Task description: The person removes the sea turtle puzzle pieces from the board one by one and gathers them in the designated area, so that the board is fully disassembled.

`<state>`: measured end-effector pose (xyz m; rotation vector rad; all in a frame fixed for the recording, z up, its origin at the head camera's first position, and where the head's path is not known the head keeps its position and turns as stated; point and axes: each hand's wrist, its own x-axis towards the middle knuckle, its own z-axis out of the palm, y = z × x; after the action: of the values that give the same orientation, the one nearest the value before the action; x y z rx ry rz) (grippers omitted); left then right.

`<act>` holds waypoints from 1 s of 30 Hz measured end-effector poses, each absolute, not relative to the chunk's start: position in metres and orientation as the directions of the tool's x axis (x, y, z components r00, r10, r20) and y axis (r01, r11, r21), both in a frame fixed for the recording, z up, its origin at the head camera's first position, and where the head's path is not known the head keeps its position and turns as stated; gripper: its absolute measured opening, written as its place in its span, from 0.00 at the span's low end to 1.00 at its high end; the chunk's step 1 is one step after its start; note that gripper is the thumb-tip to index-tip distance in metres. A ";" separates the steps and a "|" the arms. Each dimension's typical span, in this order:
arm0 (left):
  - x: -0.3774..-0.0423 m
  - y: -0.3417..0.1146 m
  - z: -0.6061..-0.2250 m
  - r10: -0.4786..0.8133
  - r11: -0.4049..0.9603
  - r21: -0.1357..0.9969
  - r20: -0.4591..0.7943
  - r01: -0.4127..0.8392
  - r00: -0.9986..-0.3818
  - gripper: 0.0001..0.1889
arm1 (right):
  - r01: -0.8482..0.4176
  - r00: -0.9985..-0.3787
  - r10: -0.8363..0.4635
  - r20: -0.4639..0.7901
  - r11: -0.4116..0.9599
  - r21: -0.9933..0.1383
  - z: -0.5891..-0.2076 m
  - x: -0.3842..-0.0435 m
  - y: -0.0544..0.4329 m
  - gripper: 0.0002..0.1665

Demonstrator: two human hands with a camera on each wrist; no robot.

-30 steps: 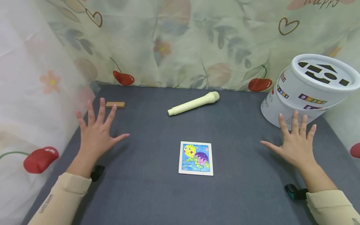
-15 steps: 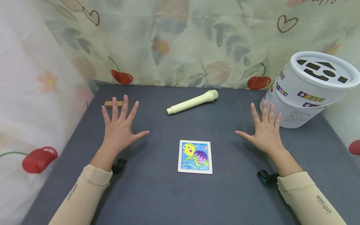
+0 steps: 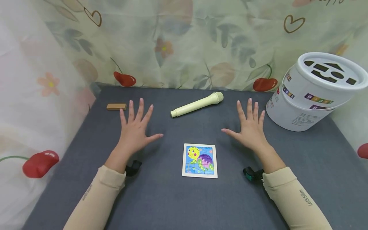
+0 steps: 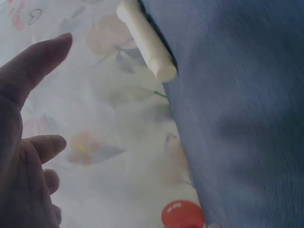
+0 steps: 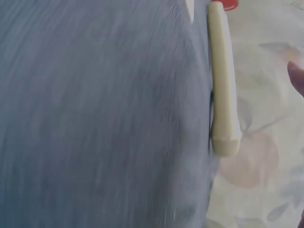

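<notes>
My left hand (image 3: 133, 134) hovers over the table with its fingers spread and nothing in it. Opposite it, my right hand (image 3: 249, 131) is held the same way, also without anything in its grasp. Between them lies a small square jigsaw puzzle (image 3: 199, 160) with a white frame and a turtle picture. Farther back a cream toy microphone (image 3: 197, 104) lies at a slant; both wrist views show it too. A brown wooden block (image 3: 116, 106) is just beyond the left fingertips. In the right wrist view only a fingertip (image 5: 297, 77) of the right hand shows clearly.
At the back right stands a white bucket (image 3: 302, 108) whose lid (image 3: 348, 68) has cut-out shapes. A dark grey cloth covers the table (image 3: 184, 204). Patterned curtains (image 3: 184, 44) close off the back and both sides.
Both hands have moved inward toward each other, the left one to the right and the right one to the left. The wooden block, partly covered before, now shows fully. The objects stay put.
</notes>
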<state>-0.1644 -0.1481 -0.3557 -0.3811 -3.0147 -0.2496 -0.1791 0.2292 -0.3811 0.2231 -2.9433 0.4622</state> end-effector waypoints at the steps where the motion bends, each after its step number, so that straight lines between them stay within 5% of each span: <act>1: -0.165 -0.145 -0.356 0.241 0.953 0.164 0.106 0.256 -0.965 0.54 | -0.170 -0.978 -0.121 0.170 0.935 -0.311 -0.381 -0.180 0.226 0.67; 15: -0.174 -0.101 -0.352 0.321 0.857 0.460 -0.120 0.234 -0.939 0.45 | -0.179 -0.983 -0.133 0.129 0.860 -0.479 -0.371 -0.186 0.180 0.70; 30: -0.155 -0.062 -0.375 0.400 0.852 0.475 -0.326 0.218 -0.857 0.42 | -0.186 -0.924 -0.341 -0.171 0.794 -0.579 -0.373 -0.182 0.133 0.54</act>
<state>-0.1552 -0.0624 -0.3747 -0.6004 -3.4270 -0.7890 -0.1817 0.1334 -0.3726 0.4841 -3.2271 0.9926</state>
